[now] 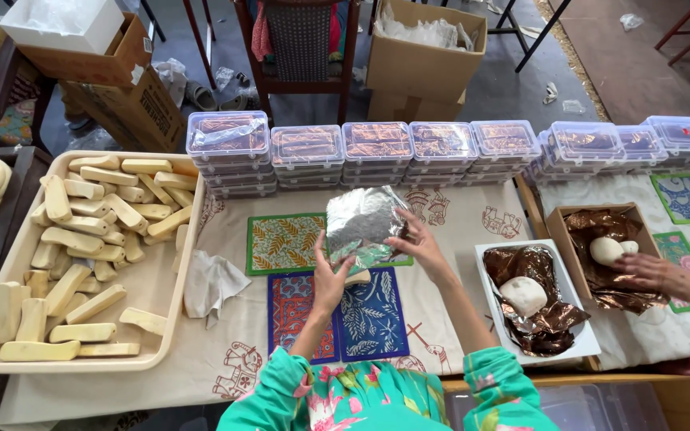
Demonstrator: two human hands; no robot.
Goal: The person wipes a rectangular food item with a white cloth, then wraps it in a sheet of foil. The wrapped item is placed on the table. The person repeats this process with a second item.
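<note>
Over patterned mats | left hand (pixel 331 275), right hand (pixel 418 242) pinching crinkled silver foil (pixel 363 219) (shiny)

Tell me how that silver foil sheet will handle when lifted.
The foil sheet looks thin and creased, so it is probably light and floppy, keeping whatever folds it gets. Both hands, left hand and right hand, support it, suggesting it sags or tears easily.

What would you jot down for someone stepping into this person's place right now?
Left hand and right hand: both grip a crinkled silver foil sheet, folded partly around a pale cream bar above the patterned printed mats.
Done: stacks of clear lidded plastic boxes already hold foil-wrapped pieces.
Left: many unwrapped cream bars lie in the beige tray at the left.
A co-worker's hand reaches toward brown foil in a cardboard box at the right.
</note>
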